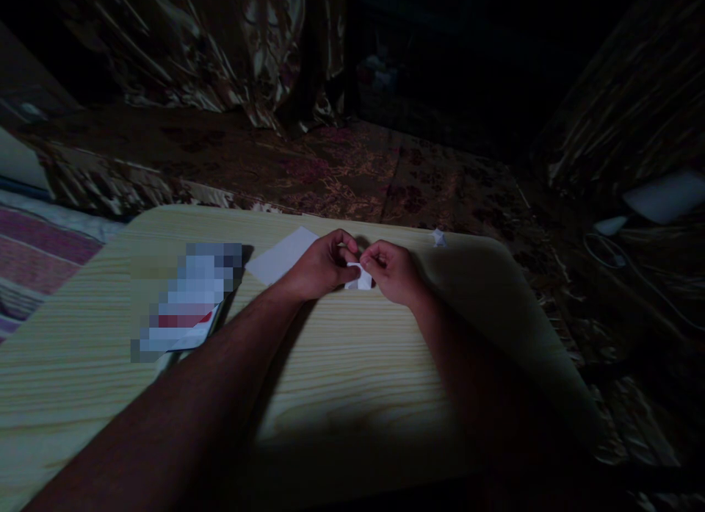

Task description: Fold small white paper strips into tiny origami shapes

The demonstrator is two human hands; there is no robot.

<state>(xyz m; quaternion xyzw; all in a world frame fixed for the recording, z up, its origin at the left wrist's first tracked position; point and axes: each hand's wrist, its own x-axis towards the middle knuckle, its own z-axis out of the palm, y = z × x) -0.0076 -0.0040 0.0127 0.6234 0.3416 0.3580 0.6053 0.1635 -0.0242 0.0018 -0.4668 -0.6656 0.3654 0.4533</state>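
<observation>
Between my two hands, a small folded piece of white paper (362, 279) rests low over the wooden table. My left hand (327, 264) is closed on its left side, the thumb pressing on the paper. On the upper right, my right hand (390, 268) pinches the paper's edge with thumb and fingertips. Just behind my left hand lies a flat white sheet of paper (283, 253), its right end hidden by that hand. Farther right, near the table's far edge, sits a small white folded paper star (438, 238).
The light wooden table (352, 365) has rounded corners. A blurred-out flat object (190, 299), apparently a phone, lies left of my forearm. Behind the table stands a surface under patterned brown cloth (330, 163). A white device with a cable (664, 196) is at the right.
</observation>
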